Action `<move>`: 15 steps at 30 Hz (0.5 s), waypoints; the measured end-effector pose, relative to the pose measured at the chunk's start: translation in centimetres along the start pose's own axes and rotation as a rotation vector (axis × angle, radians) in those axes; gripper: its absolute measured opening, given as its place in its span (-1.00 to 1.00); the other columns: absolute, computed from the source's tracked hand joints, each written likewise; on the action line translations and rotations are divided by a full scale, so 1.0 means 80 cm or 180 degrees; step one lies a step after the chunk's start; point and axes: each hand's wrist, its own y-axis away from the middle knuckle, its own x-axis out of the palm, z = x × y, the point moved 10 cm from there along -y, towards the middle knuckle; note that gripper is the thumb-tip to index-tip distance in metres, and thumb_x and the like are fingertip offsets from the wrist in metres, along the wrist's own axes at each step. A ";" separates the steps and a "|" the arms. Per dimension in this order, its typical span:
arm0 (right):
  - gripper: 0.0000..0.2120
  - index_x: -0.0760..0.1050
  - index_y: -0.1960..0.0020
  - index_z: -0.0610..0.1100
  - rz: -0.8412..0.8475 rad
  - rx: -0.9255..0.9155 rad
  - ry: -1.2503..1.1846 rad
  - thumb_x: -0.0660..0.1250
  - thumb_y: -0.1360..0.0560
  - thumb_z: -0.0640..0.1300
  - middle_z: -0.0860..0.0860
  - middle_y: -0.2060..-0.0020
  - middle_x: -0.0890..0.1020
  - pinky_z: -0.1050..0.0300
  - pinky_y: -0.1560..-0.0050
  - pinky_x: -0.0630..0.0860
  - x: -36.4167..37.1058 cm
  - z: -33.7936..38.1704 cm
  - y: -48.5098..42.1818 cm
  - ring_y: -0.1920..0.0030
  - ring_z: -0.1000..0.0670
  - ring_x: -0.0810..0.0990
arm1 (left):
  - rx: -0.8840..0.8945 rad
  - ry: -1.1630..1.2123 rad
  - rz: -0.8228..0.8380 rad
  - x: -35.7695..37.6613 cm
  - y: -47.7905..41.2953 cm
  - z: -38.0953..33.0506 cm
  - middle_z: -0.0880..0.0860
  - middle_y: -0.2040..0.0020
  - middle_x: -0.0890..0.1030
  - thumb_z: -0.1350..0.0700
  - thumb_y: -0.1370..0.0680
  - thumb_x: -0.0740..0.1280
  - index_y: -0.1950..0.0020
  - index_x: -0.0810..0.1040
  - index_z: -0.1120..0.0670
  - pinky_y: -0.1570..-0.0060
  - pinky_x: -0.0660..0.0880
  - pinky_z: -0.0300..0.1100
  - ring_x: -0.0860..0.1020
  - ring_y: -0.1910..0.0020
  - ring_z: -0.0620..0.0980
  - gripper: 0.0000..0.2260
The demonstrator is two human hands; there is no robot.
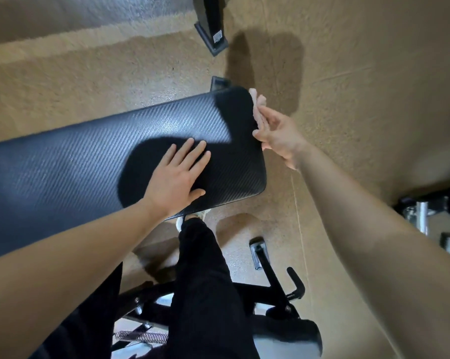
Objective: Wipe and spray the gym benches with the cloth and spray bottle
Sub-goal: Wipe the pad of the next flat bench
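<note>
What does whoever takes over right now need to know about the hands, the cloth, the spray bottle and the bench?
Left hand: open, flat on top of the black bench pad, near its end.
Right hand: straight fingers press the pink cloth against the pad's end edge.
Spray bottle: not in view.
Done: the picture does not show how much of the pad is wiped or sprayed.
Left: probably finish this end edge, find the bottle, then do the other benches.
</note>
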 end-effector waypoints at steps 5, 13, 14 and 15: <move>-0.29 0.27 -0.58 -0.13 -0.0137 -0.0287 0.0340 0.39 -0.50 -0.42 0.01 -0.57 0.32 -0.04 -0.56 0.27 0.004 0.045 -0.022 -0.55 0.06 0.29 | -0.0035 0.0128 -0.0003 0.002 -0.001 0.002 0.07 -0.68 0.10 -0.21 -0.49 0.46 -0.66 0.16 0.05 -0.61 0.05 0.16 0.02 -0.67 0.13 -0.14; -0.39 0.40 -0.51 -0.07 0.0099 -0.0891 0.2206 0.43 -0.49 -0.29 0.00 -0.45 0.43 0.10 -0.58 0.09 0.071 0.115 -0.049 -0.49 -0.02 0.32 | 0.0306 0.0353 0.0313 0.000 -0.003 0.013 0.03 -0.70 -0.04 -0.21 -0.54 0.40 -0.68 0.10 -0.01 -0.64 -0.07 0.06 -0.11 -0.67 0.05 -0.18; -0.40 0.40 -0.51 -0.06 0.0150 -0.0919 0.2381 0.41 -0.51 -0.31 0.01 -0.46 0.43 0.19 -0.54 0.03 0.078 0.119 -0.049 -0.51 -0.01 0.30 | 0.0336 0.0406 0.0313 -0.006 -0.003 0.015 0.03 -0.69 -0.01 -0.19 -0.56 0.39 -0.67 0.14 -0.01 -0.64 -0.05 0.03 -0.08 -0.67 0.03 -0.23; -0.40 0.41 -0.51 -0.05 0.0205 -0.0957 0.2507 0.40 -0.51 -0.32 0.02 -0.47 0.42 0.22 -0.50 0.00 0.085 0.123 -0.050 -0.51 0.01 0.28 | 0.0326 0.0497 0.0269 -0.013 -0.003 0.019 0.03 -0.69 0.07 -0.16 -0.57 0.40 -0.65 0.20 0.00 -0.63 0.00 0.02 -0.02 -0.67 0.03 -0.28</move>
